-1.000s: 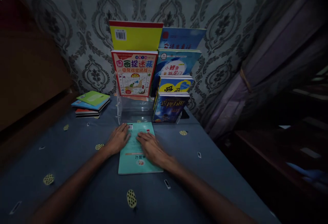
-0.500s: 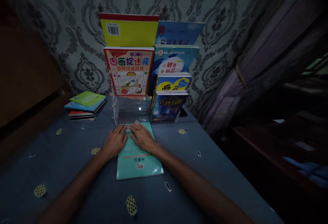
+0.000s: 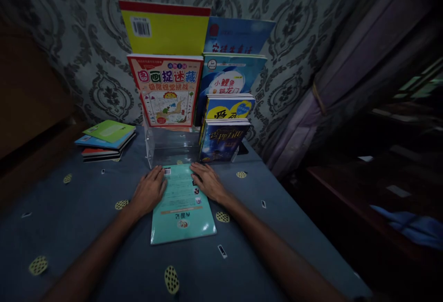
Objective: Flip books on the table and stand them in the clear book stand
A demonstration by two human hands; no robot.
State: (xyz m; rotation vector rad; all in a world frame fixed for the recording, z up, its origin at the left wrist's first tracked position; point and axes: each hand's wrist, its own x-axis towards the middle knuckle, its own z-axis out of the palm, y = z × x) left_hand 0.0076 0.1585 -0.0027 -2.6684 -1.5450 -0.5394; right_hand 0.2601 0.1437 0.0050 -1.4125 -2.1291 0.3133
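A green book (image 3: 182,203) lies flat on the cloth-covered table, its title upside down to me and a barcode at its far left corner. My left hand (image 3: 149,190) rests along the book's far left edge, fingers stretched forward. On the far right part of the cover lies my right hand (image 3: 209,183), palm down with fingers extended. Neither hand lifts the book. Just beyond it stands a clear acrylic book rack (image 3: 166,147); its lower left tier shows no book, while a red-bordered picture book (image 3: 169,92) stands in the tier above.
Several dark blue books (image 3: 223,140) fill the rack's lower right, with yellow-and-blue books (image 3: 230,107) behind them. A yellow book (image 3: 169,32) tops the left side. A small book pile (image 3: 107,138) sits at the far left. A curtain (image 3: 301,108) hangs at the right.
My right hand has slid right across the cover, away from my left hand, uncovering more of the book. The whole view has shifted slightly.
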